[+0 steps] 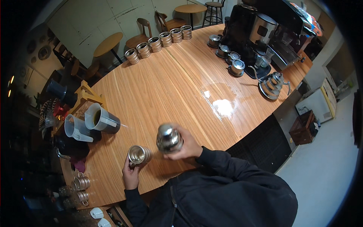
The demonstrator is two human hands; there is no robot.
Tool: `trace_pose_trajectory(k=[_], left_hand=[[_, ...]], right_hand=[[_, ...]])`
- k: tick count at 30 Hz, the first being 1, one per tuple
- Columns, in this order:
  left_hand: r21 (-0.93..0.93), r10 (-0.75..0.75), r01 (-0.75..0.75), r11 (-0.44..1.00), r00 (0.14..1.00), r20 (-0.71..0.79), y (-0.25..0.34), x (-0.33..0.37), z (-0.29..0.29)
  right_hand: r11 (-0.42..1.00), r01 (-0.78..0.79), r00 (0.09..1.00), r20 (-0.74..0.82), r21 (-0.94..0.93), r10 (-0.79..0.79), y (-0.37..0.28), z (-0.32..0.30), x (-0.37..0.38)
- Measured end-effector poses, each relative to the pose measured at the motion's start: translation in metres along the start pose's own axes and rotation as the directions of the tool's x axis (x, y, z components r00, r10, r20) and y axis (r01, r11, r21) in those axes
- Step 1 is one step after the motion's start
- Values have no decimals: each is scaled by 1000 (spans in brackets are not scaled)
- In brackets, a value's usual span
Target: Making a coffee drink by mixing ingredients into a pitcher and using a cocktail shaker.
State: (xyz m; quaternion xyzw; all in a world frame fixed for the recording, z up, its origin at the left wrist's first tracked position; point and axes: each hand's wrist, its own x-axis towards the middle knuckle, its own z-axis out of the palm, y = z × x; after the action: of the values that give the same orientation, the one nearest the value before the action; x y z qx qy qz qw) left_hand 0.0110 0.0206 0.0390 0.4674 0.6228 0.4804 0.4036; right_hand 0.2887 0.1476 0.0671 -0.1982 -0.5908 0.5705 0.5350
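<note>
My left hand [131, 176] is closed around a ribbed metal mug [140, 155], tilted so that its mouth faces up and its inside shows. I cannot make out clearly whether there is liquid in it. Just to the right, my right hand [190, 145] grips a shiny metal cocktail shaker [168, 140] with a domed top, slightly blurred. Shaker and mug are apart, both over the near part of the wooden table [159, 87]. The fingers on the shaker's far side are partly hidden.
Left of my hands stand plastic pitchers [107, 123], one with dark liquid. Several metal cups [154, 44] line the far edge. On the right are metal drip filters [237, 67], a gooseneck kettle [270, 87] and a coffee machine [287, 47]. More metal mugs [81, 182] sit lower left.
</note>
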Motion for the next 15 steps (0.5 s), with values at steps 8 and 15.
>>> trace_pose_trajectory(k=[8,15], left_hand=[[-27,108,-118,993,964,-244,-4,-22,-11],[-54,67,-99,994,904,-422,-1,-23,-13]], right_hand=[[950,-169,957,-187,262,222,-17,-13,7],[913,258,956,216,-316,-196,-26,-28,6]])
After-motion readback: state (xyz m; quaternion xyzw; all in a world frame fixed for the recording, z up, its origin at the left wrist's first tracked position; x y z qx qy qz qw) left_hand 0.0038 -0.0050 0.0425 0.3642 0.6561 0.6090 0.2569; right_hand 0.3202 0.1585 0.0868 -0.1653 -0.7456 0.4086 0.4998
